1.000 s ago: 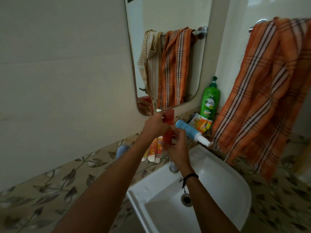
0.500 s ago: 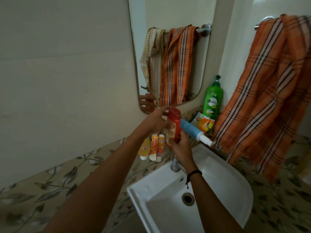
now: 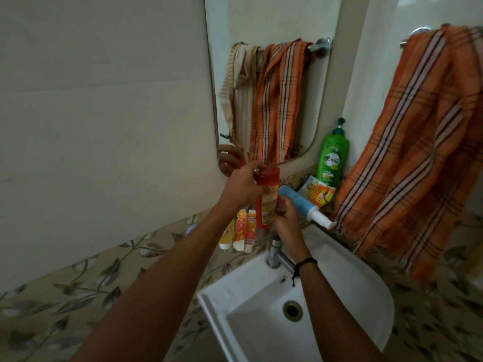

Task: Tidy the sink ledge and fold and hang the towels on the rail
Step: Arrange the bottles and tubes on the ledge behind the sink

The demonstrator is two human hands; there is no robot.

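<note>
A red bottle [image 3: 266, 197] stands upright above the sink ledge, held at its cap by my left hand [image 3: 243, 186] and at its lower side by my right hand [image 3: 286, 216]. My right hand also grips a blue tube [image 3: 300, 203] with a white cap that points right. Three small tubes [image 3: 241, 231] stand cap-down on the ledge just left of the bottle. An orange checked towel [image 3: 418, 142] hangs loosely from the rail [image 3: 418, 31] on the right wall.
A green pump bottle [image 3: 332, 155] and an orange packet [image 3: 318, 194] sit in the ledge corner. The white basin [image 3: 345, 270] with its tap [image 3: 274, 253] lies below my hands. A mirror [image 3: 266, 22] reflects the towels.
The red bottle has turned upright so its label faces me, and my hands have shifted slightly around it. The camera view has drifted a little.
</note>
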